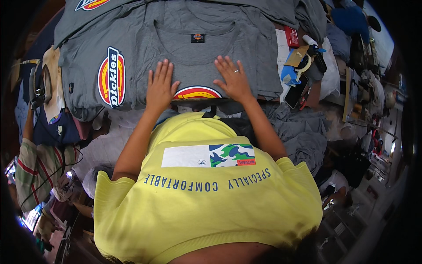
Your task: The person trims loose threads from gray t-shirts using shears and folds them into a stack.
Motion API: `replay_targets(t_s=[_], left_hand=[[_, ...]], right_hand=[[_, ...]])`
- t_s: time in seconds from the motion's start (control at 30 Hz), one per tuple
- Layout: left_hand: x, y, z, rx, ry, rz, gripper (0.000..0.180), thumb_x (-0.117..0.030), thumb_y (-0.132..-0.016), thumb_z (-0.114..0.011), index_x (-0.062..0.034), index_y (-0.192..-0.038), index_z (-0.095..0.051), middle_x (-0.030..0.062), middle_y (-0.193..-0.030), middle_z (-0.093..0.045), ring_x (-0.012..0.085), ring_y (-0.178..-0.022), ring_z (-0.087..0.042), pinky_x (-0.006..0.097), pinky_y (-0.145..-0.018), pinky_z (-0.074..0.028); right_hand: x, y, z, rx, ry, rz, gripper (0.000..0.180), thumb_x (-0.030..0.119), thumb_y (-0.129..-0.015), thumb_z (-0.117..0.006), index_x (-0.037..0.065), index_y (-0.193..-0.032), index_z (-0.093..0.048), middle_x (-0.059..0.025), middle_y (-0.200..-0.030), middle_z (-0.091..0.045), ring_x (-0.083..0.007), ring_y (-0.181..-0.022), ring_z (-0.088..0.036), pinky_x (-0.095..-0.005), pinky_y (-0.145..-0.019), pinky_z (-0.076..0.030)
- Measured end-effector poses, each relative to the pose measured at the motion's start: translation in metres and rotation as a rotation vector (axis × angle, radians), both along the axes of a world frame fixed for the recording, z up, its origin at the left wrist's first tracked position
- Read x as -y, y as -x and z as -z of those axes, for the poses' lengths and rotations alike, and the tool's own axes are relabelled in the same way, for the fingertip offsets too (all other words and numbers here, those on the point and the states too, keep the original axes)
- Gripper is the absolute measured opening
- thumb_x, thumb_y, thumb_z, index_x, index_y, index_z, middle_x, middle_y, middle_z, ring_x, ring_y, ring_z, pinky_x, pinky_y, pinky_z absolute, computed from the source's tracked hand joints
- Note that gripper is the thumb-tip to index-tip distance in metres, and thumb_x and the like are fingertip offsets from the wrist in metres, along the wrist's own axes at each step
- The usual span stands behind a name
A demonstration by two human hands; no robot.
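A grey T-shirt (193, 61) lies flat in front of me, its neckline and black label on the far side. My left hand (161, 86) rests palm down on its left part, fingers stretched out. On the other side my right hand (234, 79), with a ring on one finger, also presses flat on the cloth, fingers spread. Between the hands, at the near edge, part of a red and yellow print (197, 93) shows. Neither hand grips anything. More grey cloth with a red, yellow and blue print (111, 77) lies to the left.
Grey garments (246, 11) are heaped at the back. To the right are a tape roll (304, 64), a red box (291, 37) and a dark flat phone-like object (293, 95). At far left, another person in a striped shirt (41, 169) has an arm near an iron-like tool (47, 83).
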State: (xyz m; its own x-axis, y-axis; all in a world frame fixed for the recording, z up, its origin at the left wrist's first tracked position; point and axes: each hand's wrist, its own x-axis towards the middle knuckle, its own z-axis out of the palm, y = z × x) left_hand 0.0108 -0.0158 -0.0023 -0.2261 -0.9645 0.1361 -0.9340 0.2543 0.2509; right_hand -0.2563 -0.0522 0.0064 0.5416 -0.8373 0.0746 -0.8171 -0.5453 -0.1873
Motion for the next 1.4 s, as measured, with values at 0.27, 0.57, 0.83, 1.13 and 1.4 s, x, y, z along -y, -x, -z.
replay_targets(t_s=[0.27,0.57,0.83,1.13,1.4], left_hand=[[0.084,-0.032,0.002,0.13,0.15,-0.029,0.062,-0.045,-0.088,-0.038,-0.008,-0.136,-0.025,0.007,-0.142,-0.024,0.022,-0.131,-0.021,0.046,-0.104,-0.015],[0.165,-0.076,0.014,-0.025,0.164,0.162,0.06,-0.046,-0.088,-0.036,-0.0147,-0.137,-0.022,0.0048,-0.143,-0.021,0.0216,-0.13,-0.023,0.042,-0.104,-0.019],[0.134,0.011,-0.019,0.042,0.347,-0.005,0.058,-0.037,-0.085,-0.049,-0.0166,-0.135,-0.027,0.0075,-0.143,-0.02,0.0284,-0.131,-0.019,0.062,-0.096,-0.018],[0.053,0.177,-0.002,-0.212,0.016,0.804,0.065,-0.051,-0.083,-0.043,-0.0149,-0.135,-0.028,0.0065,-0.143,-0.019,0.025,-0.133,-0.014,0.056,-0.102,-0.012],[0.052,0.181,-0.002,-0.115,0.017,0.672,0.081,-0.066,-0.078,-0.033,-0.0132,-0.138,-0.019,0.0087,-0.144,-0.014,0.0302,-0.133,-0.007,0.058,-0.101,-0.008]], right_hand=[[0.073,0.022,0.013,-0.113,0.268,0.192,0.058,0.05,-0.087,-0.037,0.016,-0.133,-0.033,-0.0019,-0.14,-0.029,-0.019,-0.129,-0.026,-0.0464,-0.104,-0.017],[0.108,0.035,0.01,-0.069,0.295,0.093,0.051,0.044,-0.088,-0.039,0.019,-0.132,-0.036,0.0046,-0.138,-0.032,-0.0131,-0.128,-0.028,-0.0422,-0.105,-0.017],[0.108,0.067,-0.024,0.847,0.092,0.468,0.031,0.021,-0.08,-0.062,0.007,-0.107,-0.057,-0.0064,-0.107,-0.057,-0.0172,-0.094,-0.054,-0.0271,-0.081,-0.041],[0.138,0.078,-0.002,0.558,0.051,0.516,0.046,0.042,-0.073,-0.065,0.007,-0.101,-0.059,-0.0114,-0.095,-0.058,-0.0238,-0.088,-0.054,-0.0342,-0.076,-0.043],[0.161,0.045,-0.004,0.268,0.249,0.231,0.04,0.048,-0.074,-0.059,0.011,-0.088,-0.058,-0.0059,-0.088,-0.056,-0.0268,-0.087,-0.052,-0.0401,-0.072,-0.043]])
